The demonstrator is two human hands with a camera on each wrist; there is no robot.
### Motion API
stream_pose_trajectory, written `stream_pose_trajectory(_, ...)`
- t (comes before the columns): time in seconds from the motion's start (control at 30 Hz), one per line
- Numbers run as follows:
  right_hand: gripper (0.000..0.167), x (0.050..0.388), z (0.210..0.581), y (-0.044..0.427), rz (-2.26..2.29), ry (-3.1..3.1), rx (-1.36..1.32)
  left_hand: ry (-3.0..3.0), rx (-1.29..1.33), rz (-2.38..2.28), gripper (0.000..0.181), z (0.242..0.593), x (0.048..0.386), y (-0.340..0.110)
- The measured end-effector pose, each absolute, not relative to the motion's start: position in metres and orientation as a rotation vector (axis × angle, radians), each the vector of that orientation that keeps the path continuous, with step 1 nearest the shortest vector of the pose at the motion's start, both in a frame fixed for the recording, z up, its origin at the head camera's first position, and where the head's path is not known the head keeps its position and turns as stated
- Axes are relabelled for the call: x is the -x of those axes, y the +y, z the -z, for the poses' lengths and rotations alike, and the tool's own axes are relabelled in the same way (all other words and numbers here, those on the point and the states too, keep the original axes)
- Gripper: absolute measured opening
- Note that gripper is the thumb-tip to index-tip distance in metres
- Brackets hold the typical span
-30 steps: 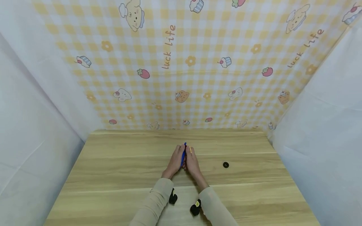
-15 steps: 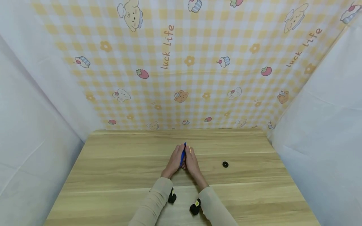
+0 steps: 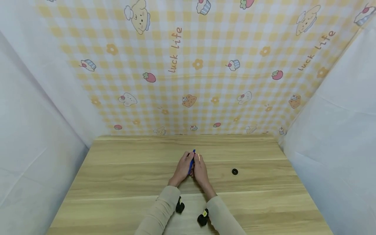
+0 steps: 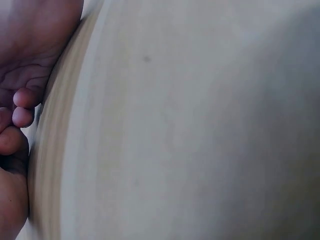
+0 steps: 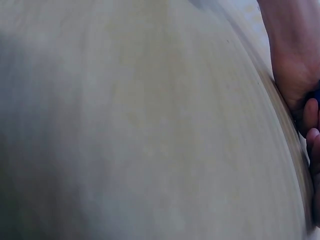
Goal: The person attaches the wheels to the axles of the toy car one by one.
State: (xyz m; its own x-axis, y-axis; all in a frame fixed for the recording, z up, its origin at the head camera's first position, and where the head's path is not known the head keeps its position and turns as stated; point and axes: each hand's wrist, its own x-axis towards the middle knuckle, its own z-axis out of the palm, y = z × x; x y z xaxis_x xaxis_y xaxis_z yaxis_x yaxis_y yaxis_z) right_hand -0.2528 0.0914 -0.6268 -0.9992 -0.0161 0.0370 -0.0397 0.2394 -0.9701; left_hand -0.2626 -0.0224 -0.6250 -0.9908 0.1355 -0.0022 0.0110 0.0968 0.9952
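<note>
Blue and slim, one tool (image 3: 191, 164) is sitting at lower centre; one left grip (image 3: 182, 166) is holding it, one right grip (image 3: 200, 168) is resting alongside, whether closed I cannot tell. One black ring (image 3: 233, 172) is lying farther right on one table (image 3: 132, 176).

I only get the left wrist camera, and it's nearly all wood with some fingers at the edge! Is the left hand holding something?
Observer: Yes. The head view shows the left hand gripping a slim blue thing; I can't tell what it is.
Operator: Cool! Is anything else on the table?
Observer: A small black ring lies on the wooden table, to the right of the right hand.
Operator: And what's behind the table?
Observer: A yellow-and-white checked cloth, printed with cupcakes and strawberries.
</note>
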Motion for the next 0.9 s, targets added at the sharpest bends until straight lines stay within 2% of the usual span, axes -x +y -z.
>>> stream_pose_trajectory(0.23, 0.057, 0.252, 0.626, 0.094, -1.912, -2.465, -0.037, 2.228, -0.149, -2.008, 0.049, 0.624, 0.263, -0.024)
stream_pose_trajectory(0.43, 0.06, 0.254, 0.626, 0.094, -1.995, -2.447, -0.053, 2.186, -0.132, -2.027, 0.037, 0.6, 0.256, -0.027)
stream_pose_trajectory(0.63, 0.061, 0.252, 0.626, 0.093, -2.008, -2.428, -0.026, 2.198, -0.128, -2.056, 0.039, 0.586, 0.247, -0.026)
stream_pose_trajectory(0.9, 0.062, 0.253, 0.624, 0.093, -2.062, -2.422, -0.03, 2.137, -0.146, -2.117, 0.04, 0.588, 0.248, -0.029)
